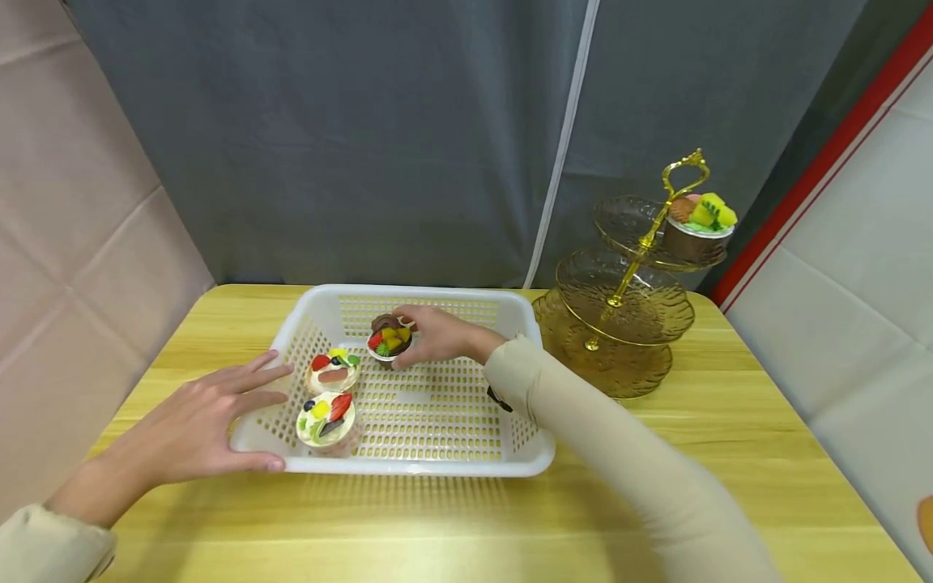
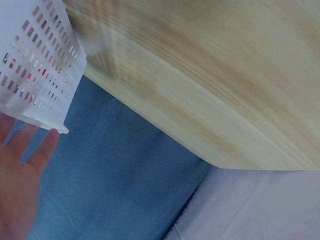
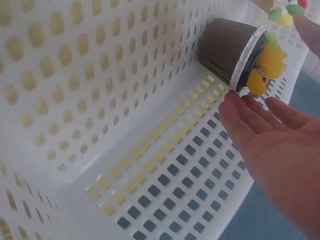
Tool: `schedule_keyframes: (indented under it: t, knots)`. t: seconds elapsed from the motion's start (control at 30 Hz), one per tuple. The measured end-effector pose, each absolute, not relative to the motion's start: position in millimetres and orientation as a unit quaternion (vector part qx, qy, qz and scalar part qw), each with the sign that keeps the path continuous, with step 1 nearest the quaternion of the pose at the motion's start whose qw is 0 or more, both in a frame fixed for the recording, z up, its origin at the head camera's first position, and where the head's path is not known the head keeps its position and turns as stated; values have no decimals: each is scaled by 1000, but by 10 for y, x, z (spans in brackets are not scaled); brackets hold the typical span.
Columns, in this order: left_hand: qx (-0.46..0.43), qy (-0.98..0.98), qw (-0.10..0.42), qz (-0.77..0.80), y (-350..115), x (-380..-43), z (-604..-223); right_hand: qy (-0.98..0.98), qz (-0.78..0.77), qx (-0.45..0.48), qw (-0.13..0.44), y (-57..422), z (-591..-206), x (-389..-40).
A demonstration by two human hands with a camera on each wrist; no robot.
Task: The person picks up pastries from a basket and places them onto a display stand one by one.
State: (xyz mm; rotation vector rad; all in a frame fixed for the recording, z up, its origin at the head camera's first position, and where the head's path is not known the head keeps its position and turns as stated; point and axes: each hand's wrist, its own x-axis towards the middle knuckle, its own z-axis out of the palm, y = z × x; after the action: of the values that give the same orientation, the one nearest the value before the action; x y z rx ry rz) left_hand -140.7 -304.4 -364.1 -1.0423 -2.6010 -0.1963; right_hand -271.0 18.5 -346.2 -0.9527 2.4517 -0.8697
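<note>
Well, from where I stand, the chocolate cupcake point(image 1: 389, 338) sits inside the white basket point(image 1: 430, 468), just off centre toward twelve o'clock. The right hand point(image 1: 440, 334) comes in from its three o'clock side, fingers loosely extended and touching the rim, thumb apart from it. A one-sided push there could tip the cup; pinching too high would likely squash the fruit rather than catch the wall.

At the basket's eight-to-nine o'clock end, the left hand point(image 1: 211, 417) is spread open, fingertips against the edge. Should it press unevenly, the basket might slide. Close inside that end sit the far cream cupcake point(image 1: 334, 374), toward nine, and the near cream cupcake point(image 1: 325, 421), toward eight; a leftward slip could knock either.

Off at two o'clock, the tiered stand point(image 1: 659, 322) carries a fruit-topped cup point(image 1: 696, 235) near its top plate's edge; a bump could topple it.
</note>
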Motion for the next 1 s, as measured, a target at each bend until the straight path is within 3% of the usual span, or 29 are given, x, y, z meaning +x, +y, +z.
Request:
schedule_keyframes:
  t: [1.0]
  knots:
    - [-361,-915,162,-77,-3041,-1391,-3642,902,-250,-308,168,-141,-3652,-2718]
